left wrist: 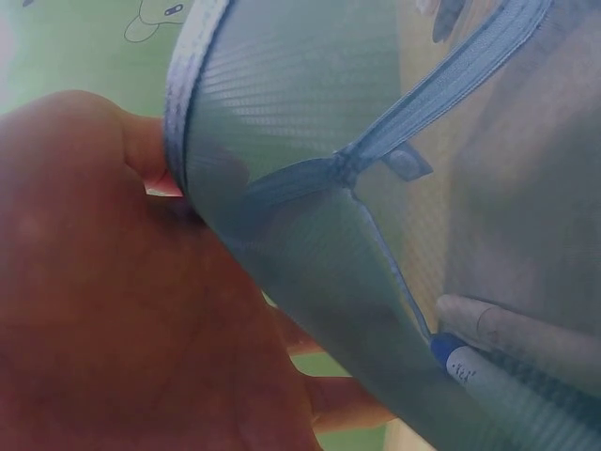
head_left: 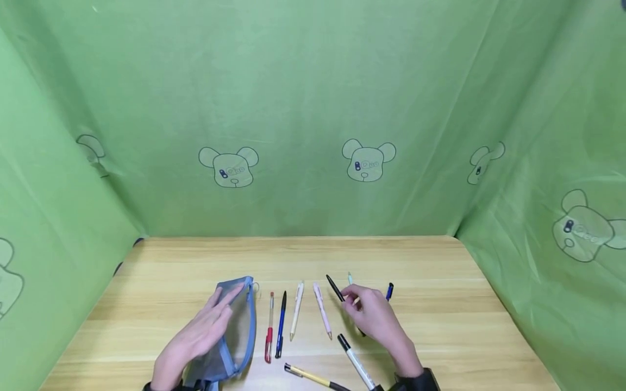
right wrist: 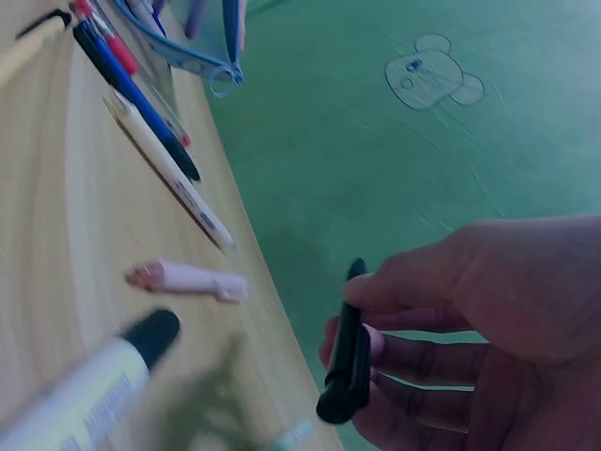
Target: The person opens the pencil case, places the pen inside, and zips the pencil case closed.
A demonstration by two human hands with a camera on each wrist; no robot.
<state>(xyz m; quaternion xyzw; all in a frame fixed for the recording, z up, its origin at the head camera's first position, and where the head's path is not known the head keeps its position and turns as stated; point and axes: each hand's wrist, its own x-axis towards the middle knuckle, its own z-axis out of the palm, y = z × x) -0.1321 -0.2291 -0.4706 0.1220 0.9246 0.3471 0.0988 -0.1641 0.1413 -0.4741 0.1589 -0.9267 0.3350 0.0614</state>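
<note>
My right hand (head_left: 374,315) grips a black pen (right wrist: 347,352) between thumb and fingers; in the head view the pen's upper end juts out to the left of the hand. Over the left part of the table, my left hand (head_left: 205,328) rests against the outer side of a blue mesh zip pouch (head_left: 230,355), its visible fingers straight and spread. The pouch's zip edge (left wrist: 441,89) crosses the left wrist view. A pen with a blue end (left wrist: 455,357) shows near the mesh there; whether it lies inside, I cannot tell.
Between the hands lie a red pen (head_left: 268,345), a blue pen (head_left: 281,326), a white pen (head_left: 296,309) and a lilac pen (head_left: 322,310). Nearer are a yellow pen (head_left: 313,376) and a white marker (head_left: 359,363). A mint pen (head_left: 350,278) and a blue-ended pen (head_left: 389,291) are partly hidden.
</note>
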